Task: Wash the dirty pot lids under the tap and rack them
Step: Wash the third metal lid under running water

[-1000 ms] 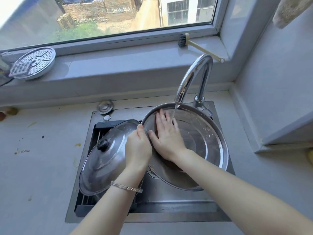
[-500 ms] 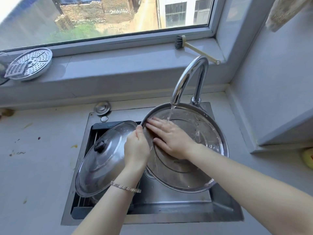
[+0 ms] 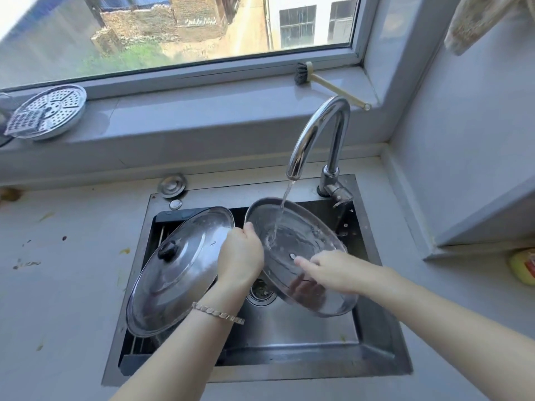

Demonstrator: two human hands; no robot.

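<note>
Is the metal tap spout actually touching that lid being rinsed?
Apart. The head view shows the tap spout ending above the upturned lid, with water falling through the open gap between them.

Pot lids, two: the knobbed lid (image 3: 179,273) and the lid under the stream (image 3: 304,241). Hands, two: the left hand (image 3: 240,257) and the right hand (image 3: 333,270), with one bracelet (image 3: 218,312), worn on the left wrist. Sink (image 3: 289,342), one, with one tap (image 3: 318,125), one stream of water (image 3: 285,204) and one drain strainer (image 3: 262,290). Behind the basin, one round metal cap (image 3: 172,185) and one smaller button (image 3: 175,204). On the windowsill (image 3: 202,111), one perforated steamer plate (image 3: 58,108), one small mesh piece (image 3: 24,123) lying on it, and one brush (image 3: 302,73). At the right, one hanging cloth (image 3: 477,21) and one yellow object (image 3: 524,266), too cropped to identify.
</note>
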